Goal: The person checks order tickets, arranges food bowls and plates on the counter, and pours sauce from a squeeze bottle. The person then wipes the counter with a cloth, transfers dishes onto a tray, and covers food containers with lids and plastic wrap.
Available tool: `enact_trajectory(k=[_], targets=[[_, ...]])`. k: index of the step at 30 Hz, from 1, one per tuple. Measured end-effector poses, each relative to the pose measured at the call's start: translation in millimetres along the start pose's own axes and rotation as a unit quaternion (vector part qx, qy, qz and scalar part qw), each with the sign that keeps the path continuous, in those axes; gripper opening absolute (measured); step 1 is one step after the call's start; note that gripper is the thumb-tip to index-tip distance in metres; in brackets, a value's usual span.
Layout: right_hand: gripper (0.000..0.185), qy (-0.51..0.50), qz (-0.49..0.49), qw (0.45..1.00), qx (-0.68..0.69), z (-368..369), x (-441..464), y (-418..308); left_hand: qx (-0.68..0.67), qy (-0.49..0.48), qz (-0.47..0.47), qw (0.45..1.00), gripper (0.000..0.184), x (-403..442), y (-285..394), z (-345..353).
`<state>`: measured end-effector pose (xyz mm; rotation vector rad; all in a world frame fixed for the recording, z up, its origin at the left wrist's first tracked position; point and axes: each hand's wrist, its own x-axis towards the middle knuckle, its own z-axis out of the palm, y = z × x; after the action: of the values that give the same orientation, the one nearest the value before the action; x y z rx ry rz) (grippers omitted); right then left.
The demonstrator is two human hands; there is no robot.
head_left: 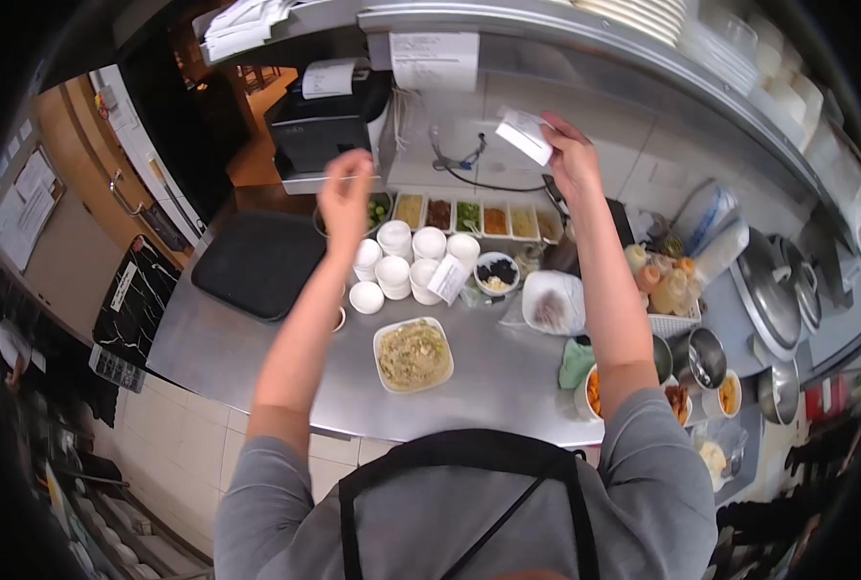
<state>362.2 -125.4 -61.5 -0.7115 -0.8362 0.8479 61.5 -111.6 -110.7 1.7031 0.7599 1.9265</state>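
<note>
A tiled wall (pixel 633 155) is rising behind a metal counter (pixel 208 343), with a black printer (pixel 319 140) sitting at the far left. On the counter, a black tray (pixel 257 261) is lying at the left, and stacked white cups (pixel 392 274) are standing near the middle, with a row of filled condiment tubs (pixel 466 217) running behind them. Nearer the person, a white container (pixel 379 358) is holding pale, mixed food (pixel 414 356).

The left hand (pixel 345 193) is hovering over the tray's far right side, its fingers curling; a thin pale line is crossing them, and whether they are gripping anything cannot be told. The right hand (pixel 573 159) is pinching a white paper slip (pixel 524 138) between thumb and fingers, above the counter's far side. The slip is pointing leftward from the hand, its long axis slanting from far left to near right.
</note>
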Motion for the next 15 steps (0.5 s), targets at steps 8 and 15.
enact_trajectory(k=[8, 15], targets=[[0.021, -0.222, 0.103, 0.963, -0.112, 38.3, -114.3, -51.9, -0.568, -0.249, -0.392, 0.679, 0.093, -83.7, 76.9, 78.5], [0.026, -0.262, -0.23, 0.784, -0.514, 34.2, -147.1, -20.6, -0.432, -0.108, -0.331, 0.832, 0.043, -45.2, 69.5, 40.9]])
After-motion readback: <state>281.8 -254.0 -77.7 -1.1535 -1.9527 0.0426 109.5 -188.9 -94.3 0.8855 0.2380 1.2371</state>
